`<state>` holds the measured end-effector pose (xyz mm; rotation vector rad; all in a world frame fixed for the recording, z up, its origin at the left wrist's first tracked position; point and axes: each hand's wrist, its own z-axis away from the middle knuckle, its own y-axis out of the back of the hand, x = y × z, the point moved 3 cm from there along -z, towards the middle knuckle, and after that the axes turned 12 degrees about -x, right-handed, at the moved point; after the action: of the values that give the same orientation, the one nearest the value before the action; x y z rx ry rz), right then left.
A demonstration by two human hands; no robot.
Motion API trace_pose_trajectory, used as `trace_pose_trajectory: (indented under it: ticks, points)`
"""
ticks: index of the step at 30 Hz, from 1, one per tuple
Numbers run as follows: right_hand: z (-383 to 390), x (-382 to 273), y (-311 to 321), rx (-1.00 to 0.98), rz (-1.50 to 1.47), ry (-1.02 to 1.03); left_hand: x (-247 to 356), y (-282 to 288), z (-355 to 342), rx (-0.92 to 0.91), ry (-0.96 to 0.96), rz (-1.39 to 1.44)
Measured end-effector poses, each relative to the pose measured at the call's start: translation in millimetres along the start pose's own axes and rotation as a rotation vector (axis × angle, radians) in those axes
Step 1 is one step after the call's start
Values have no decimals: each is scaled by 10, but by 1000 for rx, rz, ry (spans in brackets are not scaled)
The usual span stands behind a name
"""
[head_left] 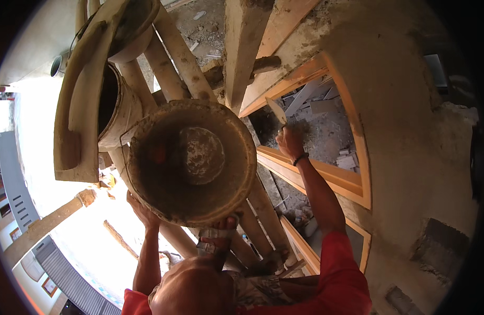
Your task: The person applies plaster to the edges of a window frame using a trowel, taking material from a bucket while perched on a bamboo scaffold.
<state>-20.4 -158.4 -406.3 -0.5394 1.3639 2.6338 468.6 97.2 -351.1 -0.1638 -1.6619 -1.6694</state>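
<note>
Wooden poles point(181, 55) beneath the bucket point(168, 181), pail point(129, 111) beside

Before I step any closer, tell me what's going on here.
The person's left hand is against the side of a round, mud-stained brown bucket with patchy pale residue at its bottom; that hand's exact grip is partly hidden. The right hand holds a narrow, pale-bladed trowel, seen against the opening of an orange-brown wooden frame. Long, pale wooden poles lie beyond the bucket.
</note>
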Motion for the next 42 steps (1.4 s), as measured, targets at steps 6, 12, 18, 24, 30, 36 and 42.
trace_pose_trajectory:
  ticks: [6,12,18,24,30,36,42]
  points:
    - [494,-533,529,572,-282,-35,59,76,25,8,1,18]
    - [165,-407,766,629,-157,-111,-34,65,32,28,-20,55]
    - [-300,-104,175,293,-6,-240,-33,45,-19,32,120,154]
    - [-140,-526,364,549,-47,-209,66,77,20,28,75,49]
    - [-405,-464,259,443,-57,-294,33,39,31,44,52,98]
    - [-401,-186,80,373,-13,-250,-69,29,31,16,91,54]
    - [-424,-249,-156,454,-145,-195,-246,73,61,35,154,61]
